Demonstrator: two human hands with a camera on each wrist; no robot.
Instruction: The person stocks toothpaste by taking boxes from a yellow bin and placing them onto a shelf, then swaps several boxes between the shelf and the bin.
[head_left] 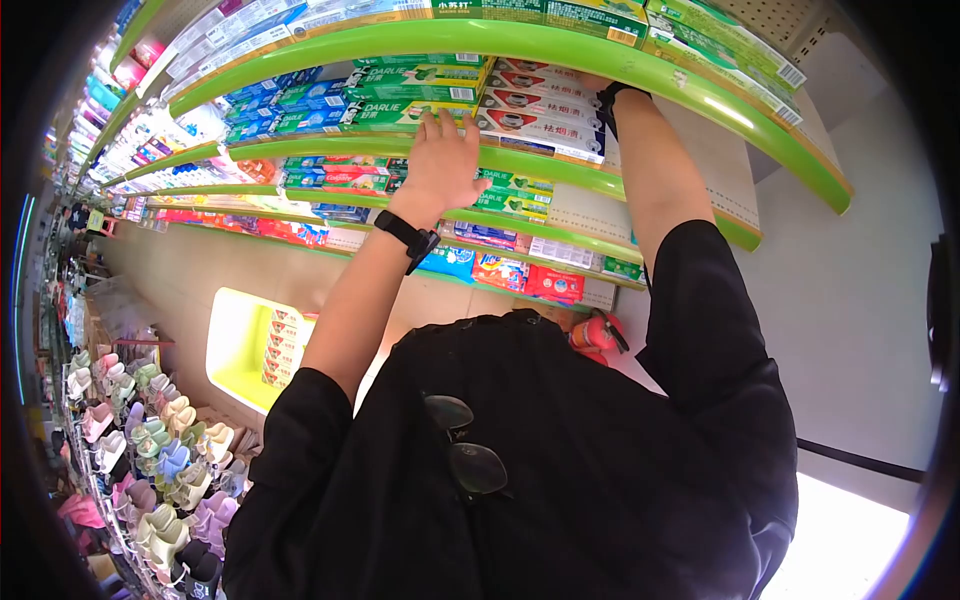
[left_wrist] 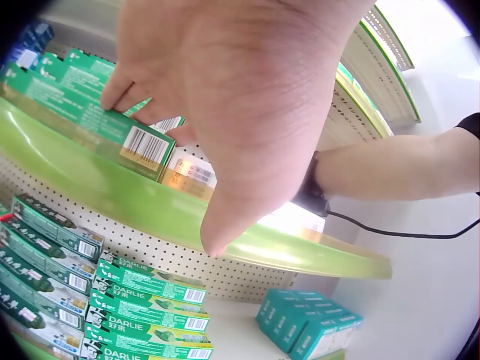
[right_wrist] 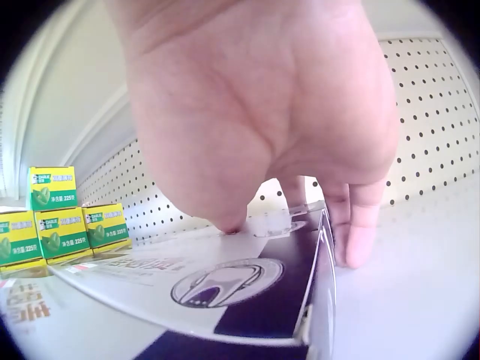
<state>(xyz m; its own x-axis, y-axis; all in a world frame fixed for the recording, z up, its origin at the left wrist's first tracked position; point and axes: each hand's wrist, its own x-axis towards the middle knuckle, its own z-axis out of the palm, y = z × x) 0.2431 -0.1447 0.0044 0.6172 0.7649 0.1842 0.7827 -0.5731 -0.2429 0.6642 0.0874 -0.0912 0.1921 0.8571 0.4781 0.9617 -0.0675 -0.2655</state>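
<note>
My left hand (head_left: 440, 168) reaches to the shelf front with its fingers extended, fingertips against the green Darlie toothpaste boxes (head_left: 400, 115). In the left wrist view its palm (left_wrist: 240, 97) hangs over the shelf lip and the thumb points down. My right hand (right_wrist: 262, 112) is at the right end of a stack of white toothpaste boxes (head_left: 540, 130), mostly hidden under the upper shelf in the head view. In the right wrist view its thumb lies on top of a white-and-purple toothpaste box (right_wrist: 172, 289), with fingers down the box's far side, gripping its edge.
Green shelf edges (head_left: 700, 95) curve above and below the hands. Blue toothpaste boxes (head_left: 290, 105) stand left of the green ones. A yellow-green bin (head_left: 232, 345) with stacked boxes is on the floor. A fire extinguisher (head_left: 597, 332) stands below; shoes (head_left: 165, 450) line the lower left.
</note>
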